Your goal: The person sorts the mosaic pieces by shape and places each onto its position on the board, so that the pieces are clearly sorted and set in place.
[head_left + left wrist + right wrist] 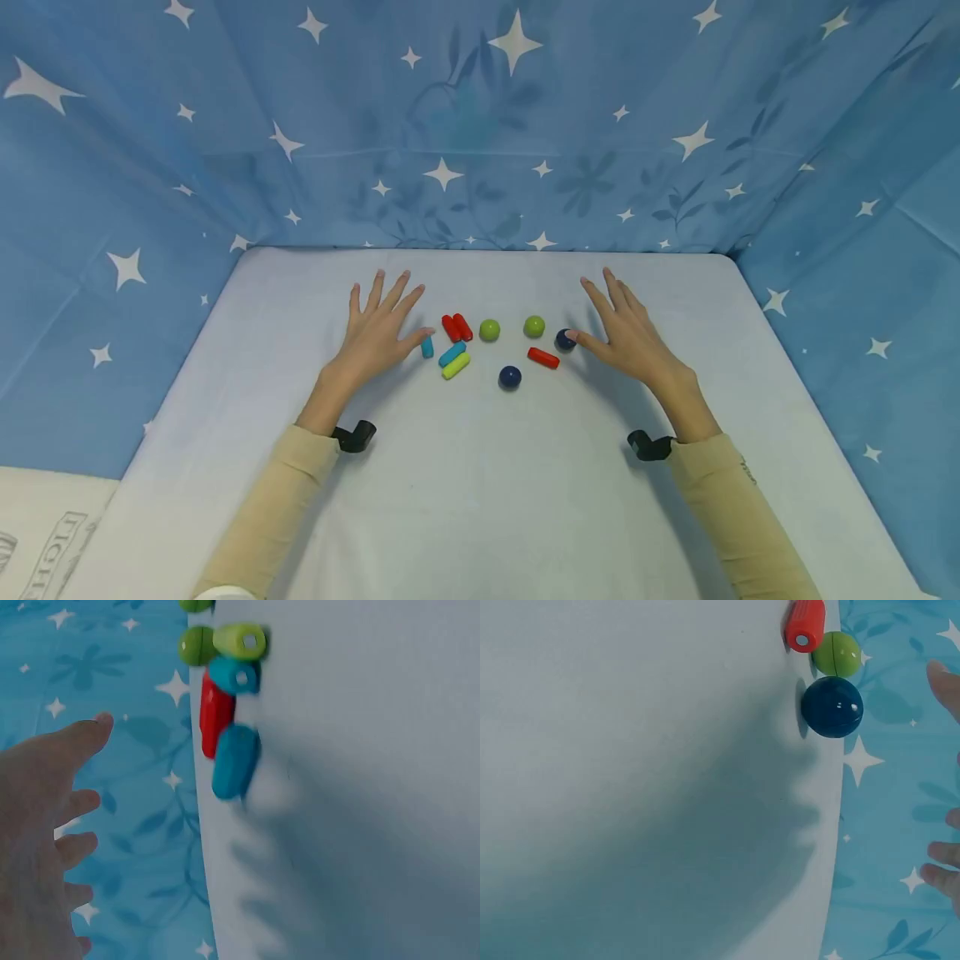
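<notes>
Sleeves of ours, pale yellow, run up from the near edge to both hands, each with a dark strap at the wrist. We keep the left hand [378, 329] flat above the worktop [480, 500], fingers straight and spread, gripping nothing; its thumb tip lies just beside a short blue peg [427, 347], possibly touching — we cannot tell. The right hand [626, 333] mirrors it, fingers straight and fanned, holding nothing, its thumb tip at a dark blue ball [564, 339].

Between the hands lies the scatter of pieces: two red pegs [457, 327] side by side just beyond the left thumb, a longer blue peg [452, 354] and a yellow-green peg [456, 366] close together nearer us, two green balls [489, 330] further out, a single red peg [543, 358] by the right thumb, and a second dark blue ball [510, 377] nearest us. Judging by the spread palms on either side, the hands bracket the pieces as if to keep the round ones from rolling off.

Star-printed blue cloth [480, 125] walls the worktop on three sides.
</notes>
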The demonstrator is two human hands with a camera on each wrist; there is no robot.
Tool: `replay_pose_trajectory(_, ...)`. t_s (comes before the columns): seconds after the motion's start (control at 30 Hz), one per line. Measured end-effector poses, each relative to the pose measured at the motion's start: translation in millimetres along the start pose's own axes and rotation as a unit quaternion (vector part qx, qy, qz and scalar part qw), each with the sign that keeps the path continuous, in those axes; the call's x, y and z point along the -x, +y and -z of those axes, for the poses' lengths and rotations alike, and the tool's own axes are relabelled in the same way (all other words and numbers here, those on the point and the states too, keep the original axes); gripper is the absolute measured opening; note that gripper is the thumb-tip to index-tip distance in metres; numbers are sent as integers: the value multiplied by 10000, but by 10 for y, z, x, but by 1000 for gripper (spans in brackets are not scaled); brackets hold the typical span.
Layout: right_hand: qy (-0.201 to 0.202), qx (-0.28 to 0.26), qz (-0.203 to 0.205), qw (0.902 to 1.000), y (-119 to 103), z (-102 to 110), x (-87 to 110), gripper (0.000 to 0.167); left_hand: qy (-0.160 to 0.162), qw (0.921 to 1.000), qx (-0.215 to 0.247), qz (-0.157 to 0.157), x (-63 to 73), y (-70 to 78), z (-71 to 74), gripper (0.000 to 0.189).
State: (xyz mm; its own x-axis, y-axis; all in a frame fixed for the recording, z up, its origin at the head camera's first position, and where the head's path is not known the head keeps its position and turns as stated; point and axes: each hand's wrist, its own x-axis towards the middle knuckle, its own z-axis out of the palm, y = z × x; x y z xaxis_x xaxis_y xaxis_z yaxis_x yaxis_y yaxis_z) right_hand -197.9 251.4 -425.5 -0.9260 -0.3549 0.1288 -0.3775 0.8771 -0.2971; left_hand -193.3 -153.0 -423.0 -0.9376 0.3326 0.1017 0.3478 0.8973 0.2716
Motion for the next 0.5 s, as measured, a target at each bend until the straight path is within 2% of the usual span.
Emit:
replay_pose_trajectory(0.13, -1, -361, 37, 9993, 10, -14, 7, 87, 7, 9980, 449, -442, -43, 244, -37, 68)
replay_pose_trajectory(0.23, 15, -681, 83, 9976, 5, -39, 36, 86, -152, 9908, 1030, -866, -54, 430, -127, 64)
replay_pose_trajectory(0.3, 35, -891, 122, 9959, -5, -59, 61, 84, -417, 9814, 1579, -1010, -50, 555, -196, 61)
replay_pose_trajectory(0.4, 69, -1164, 142, 9931, -15, -81, 100, 76, -940, 9633, 2320, -969, -69, 736, -314, 60)
replay_pose_trajectory(0.47, 98, -1314, 186, 9911, -23, -97, 116, 69, -1211, 9548, 2568, -885, -97, 843, -384, 59)
replay_pose_trajectory(0.5, 102, -1370, 217, 9903, -26, -104, 121, 66, -1300, 9532, 2587, -877, -114, 889, -420, 58)
